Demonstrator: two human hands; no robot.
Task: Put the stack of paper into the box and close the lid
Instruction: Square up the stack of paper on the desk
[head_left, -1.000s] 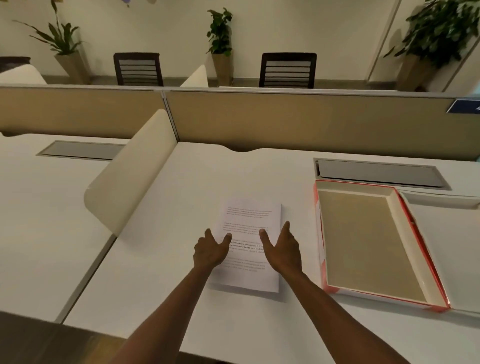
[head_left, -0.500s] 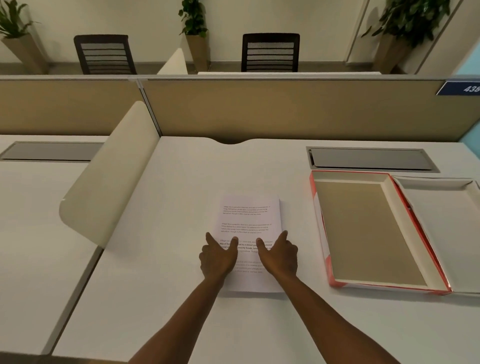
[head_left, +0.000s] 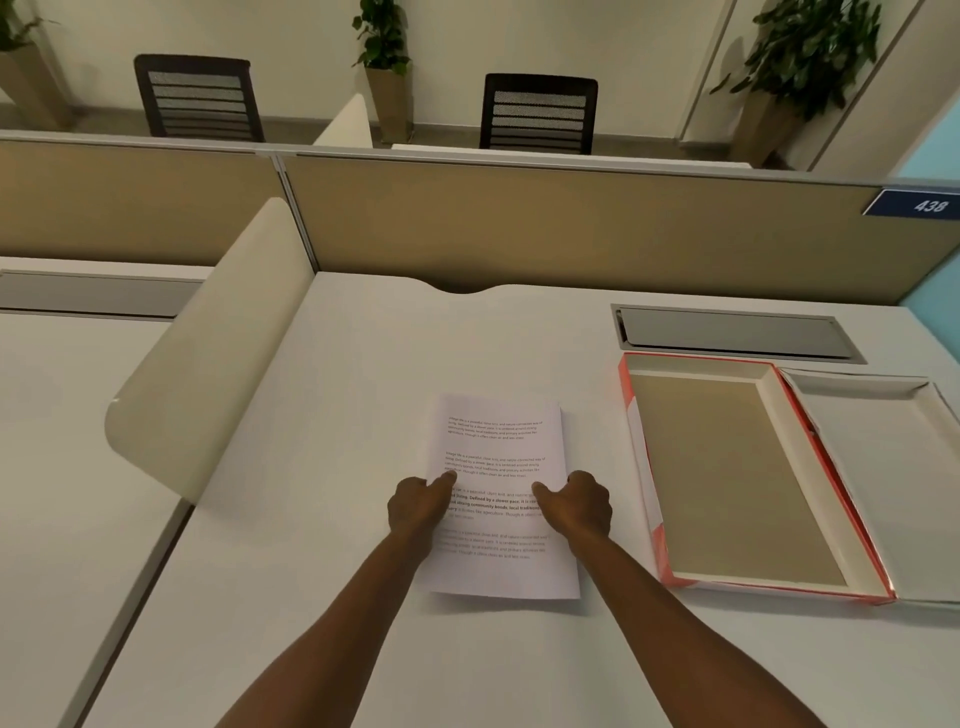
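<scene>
Reaching in from the near edge: two bare forearms, both hands down on the stack of paper (head_left: 500, 499). Left hand (head_left: 417, 506) on the stack's left edge, fingers curled over the side, thumb flat on the printed top sheet. Right hand (head_left: 579, 506) on the right edge, same pose, thumb pointing inward across the text. Cannot tell whether fingers are tucked under the sheets or only pressing the sides; stack looks flat on the desk (head_left: 322, 519), not lifted.

Stack lying mid-desk, long side running away from the body, text lines readable but too small to quote. Just right of it, apart from it: box (head_left: 727, 478), red-orange outer walls, tan floor, nothing inside. Lid (head_left: 883, 478) folded out flat to the right, joined along the box's right wall, pale inner face up.

Further back: grey cable hatch (head_left: 737, 335) set in the desk behind the box. Curved cream divider (head_left: 208, 358) on the left between this desk and the next one. Beyond that, tan partition (head_left: 519, 228) with a blue plate reading 438 (head_left: 927, 205). Past the partition: two dark chairs (head_left: 537, 111) and potted plants (head_left: 382, 36) against the wall.
</scene>
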